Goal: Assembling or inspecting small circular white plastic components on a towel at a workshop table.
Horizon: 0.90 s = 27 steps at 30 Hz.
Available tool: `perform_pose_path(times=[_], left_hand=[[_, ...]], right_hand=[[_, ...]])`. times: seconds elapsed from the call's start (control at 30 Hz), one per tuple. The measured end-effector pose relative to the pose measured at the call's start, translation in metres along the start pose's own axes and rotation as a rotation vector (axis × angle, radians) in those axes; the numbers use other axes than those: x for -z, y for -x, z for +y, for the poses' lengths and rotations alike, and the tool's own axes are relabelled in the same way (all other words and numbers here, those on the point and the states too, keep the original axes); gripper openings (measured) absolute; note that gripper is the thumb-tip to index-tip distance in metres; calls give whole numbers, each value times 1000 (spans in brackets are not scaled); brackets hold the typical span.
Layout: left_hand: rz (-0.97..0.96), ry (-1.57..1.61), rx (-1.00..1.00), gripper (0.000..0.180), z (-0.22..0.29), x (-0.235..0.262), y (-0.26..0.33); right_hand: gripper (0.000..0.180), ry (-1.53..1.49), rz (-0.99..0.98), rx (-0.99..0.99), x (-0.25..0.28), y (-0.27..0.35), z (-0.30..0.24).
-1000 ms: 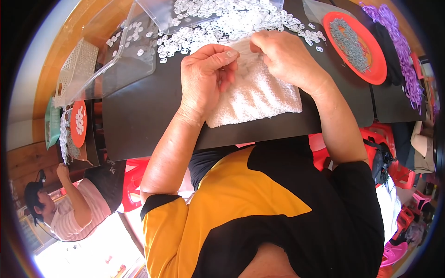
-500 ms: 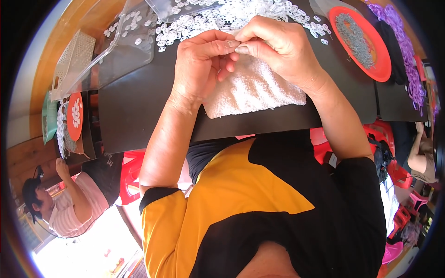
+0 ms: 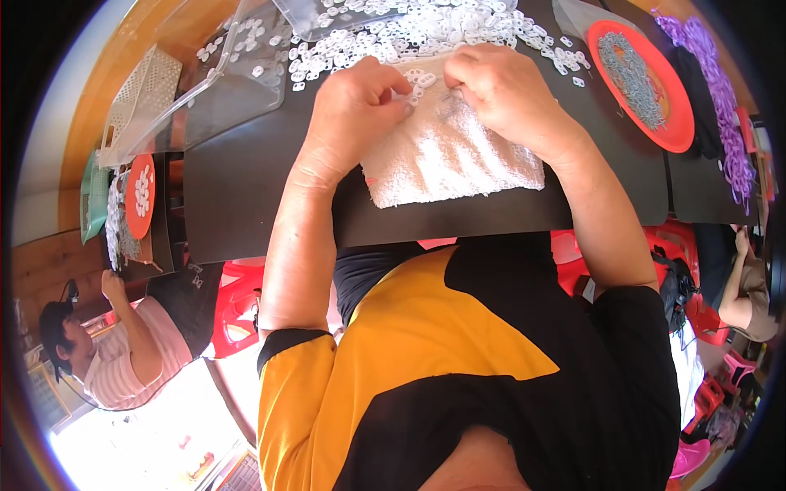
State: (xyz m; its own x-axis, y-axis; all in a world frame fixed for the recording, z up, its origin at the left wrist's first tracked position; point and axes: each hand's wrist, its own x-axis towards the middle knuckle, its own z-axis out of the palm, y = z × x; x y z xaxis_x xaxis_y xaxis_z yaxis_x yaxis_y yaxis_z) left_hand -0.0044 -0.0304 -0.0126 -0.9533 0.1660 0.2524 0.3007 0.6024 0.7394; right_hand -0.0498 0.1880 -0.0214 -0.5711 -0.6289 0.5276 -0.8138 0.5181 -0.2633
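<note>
Both hands (image 3: pixel 426 102) slid nearer; orange tray (image 3: pixel 679 123) holds grey metal bits (image 3: pixel 630 74).

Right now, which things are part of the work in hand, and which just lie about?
In use: left hand, right hand, white towel, small white plastic pieces.

Lying about: orange plate of metal bits, purple bundle, clear tray, white basket.

White towel (image 3: pixel 454 159) on black table (image 3: pixel 246 192); white plastic rings (image 3: pixel 393 37) at twelve o'clock; orange plate (image 3: pixel 684 135), grey metal pieces (image 3: pixel 630 74), two o'clock.
</note>
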Motion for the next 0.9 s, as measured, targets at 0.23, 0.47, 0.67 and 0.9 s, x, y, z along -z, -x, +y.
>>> perform_pose_path(times=[0.23, 0.47, 0.67, 0.9], left_hand=[[-45, -100, -10, 13, -4, -5, -2], [-28, -188, 1, 11, 0, -3, 0], [64, 41, -39, 9, 1, -3, -2], [94, 728, 295, 10, 23, -2, 1]], right_hand=[[7, -25, -37, -28, 3, -1, 1], [4, -56, 78, -21, 10, -7, -5], [5, -228, 139, -91, 13, -9, -11], [5, -896, 154, -377, 1, -11, -29]])
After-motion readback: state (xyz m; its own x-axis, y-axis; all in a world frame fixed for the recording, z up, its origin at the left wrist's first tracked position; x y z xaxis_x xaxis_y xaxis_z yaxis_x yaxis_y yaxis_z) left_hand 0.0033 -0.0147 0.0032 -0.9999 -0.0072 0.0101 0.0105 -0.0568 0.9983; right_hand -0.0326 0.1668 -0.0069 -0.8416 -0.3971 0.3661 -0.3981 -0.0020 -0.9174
